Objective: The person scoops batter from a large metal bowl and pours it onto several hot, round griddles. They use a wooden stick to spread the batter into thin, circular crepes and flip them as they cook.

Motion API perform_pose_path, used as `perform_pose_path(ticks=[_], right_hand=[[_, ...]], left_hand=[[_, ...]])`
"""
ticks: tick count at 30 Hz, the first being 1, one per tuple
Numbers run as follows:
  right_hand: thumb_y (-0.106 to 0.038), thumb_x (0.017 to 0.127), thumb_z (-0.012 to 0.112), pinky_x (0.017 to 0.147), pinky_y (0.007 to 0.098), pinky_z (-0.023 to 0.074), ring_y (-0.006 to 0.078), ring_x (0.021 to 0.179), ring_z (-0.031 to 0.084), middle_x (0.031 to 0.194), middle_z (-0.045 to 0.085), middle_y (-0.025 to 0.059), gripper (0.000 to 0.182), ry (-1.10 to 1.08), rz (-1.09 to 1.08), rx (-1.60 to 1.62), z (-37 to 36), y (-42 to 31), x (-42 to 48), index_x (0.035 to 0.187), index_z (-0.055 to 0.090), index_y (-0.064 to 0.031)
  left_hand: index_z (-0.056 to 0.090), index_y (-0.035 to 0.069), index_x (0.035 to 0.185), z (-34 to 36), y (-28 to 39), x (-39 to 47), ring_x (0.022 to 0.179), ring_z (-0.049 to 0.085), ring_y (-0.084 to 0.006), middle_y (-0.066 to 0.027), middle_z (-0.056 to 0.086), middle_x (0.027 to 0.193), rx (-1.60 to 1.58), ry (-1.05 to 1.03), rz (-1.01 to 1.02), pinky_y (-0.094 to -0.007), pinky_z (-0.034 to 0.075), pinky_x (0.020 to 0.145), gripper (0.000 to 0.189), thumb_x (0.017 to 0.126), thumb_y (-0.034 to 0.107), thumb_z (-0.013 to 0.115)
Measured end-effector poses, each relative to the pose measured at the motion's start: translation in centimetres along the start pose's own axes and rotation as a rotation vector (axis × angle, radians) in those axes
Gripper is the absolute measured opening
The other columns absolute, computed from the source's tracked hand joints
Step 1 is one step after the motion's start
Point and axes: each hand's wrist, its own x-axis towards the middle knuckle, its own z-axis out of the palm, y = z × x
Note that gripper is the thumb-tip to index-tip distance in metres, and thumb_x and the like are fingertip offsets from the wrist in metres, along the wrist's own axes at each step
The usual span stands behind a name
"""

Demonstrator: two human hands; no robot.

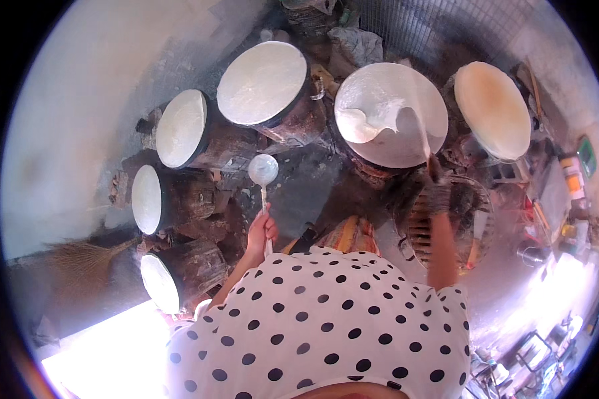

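My left hand (pixel 263 232) grips the handle of a ladle (pixel 263 170), whose round bowl is coated in white. My right hand (pixel 438 187), dark and blurred, is at the near edge of a round griddle (pixel 379 149). It appears to pinch the edge of a thin white sheet (pixel 359 127). This sheet is partly lifted and folded, baring the grey griddle surface on the near side. Just below my right hand lies a round slatted basket (pixel 419 229) holding a light-bladed tool with an orange handle (pixel 474 249).
More white-topped round griddles stand on drum-like stoves, including a large one (pixel 262 82) and several at left (pixel 180 128). At right a round top is browned in its middle (pixel 494 109). A straw broom (pixel 85 264) lies at left. Sacks (pixel 357 45) stand at the back.
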Motion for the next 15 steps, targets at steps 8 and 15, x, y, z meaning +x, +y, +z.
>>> perform_pose_path(ticks=[8, 15], right_hand=[[-0.028, 0.094, 0.046, 0.064, 0.0374, 0.0517, 0.0170, 0.079, 0.064, 0.092, 0.065, 0.0115, 0.035, -0.339, 0.379, -1.188, 27.3, -1.7, 0.1, 0.113, 0.059, -0.0017], [-0.030, 0.094, 0.046, 0.062, 0.0333, 0.0493, 0.0161, 0.073, 0.062, 0.084, 0.064, 0.0131, 0.033, 0.421, 0.708, 0.228, 25.5, -7.4, -7.8, 0.094, 0.062, -0.0007]], left_hand=[[0.045, 0.017, 0.130, -6.1, 2.1, 0.0, 0.047, 0.034, -0.0079, 0.0044, 0.035, 0.065, 0.055, -0.121, -0.077, -0.0261, 0.034, 0.044, 0.031, 0.099, 0.021, 0.040], [0.041, 0.013, 0.134, -15.6, 2.0, -2.9, 0.045, 0.037, -0.0098, 0.0017, 0.037, 0.066, -0.019, -0.065, -0.022, -0.0279, 0.036, 0.044, 0.035, 0.100, 0.019, 0.038]])
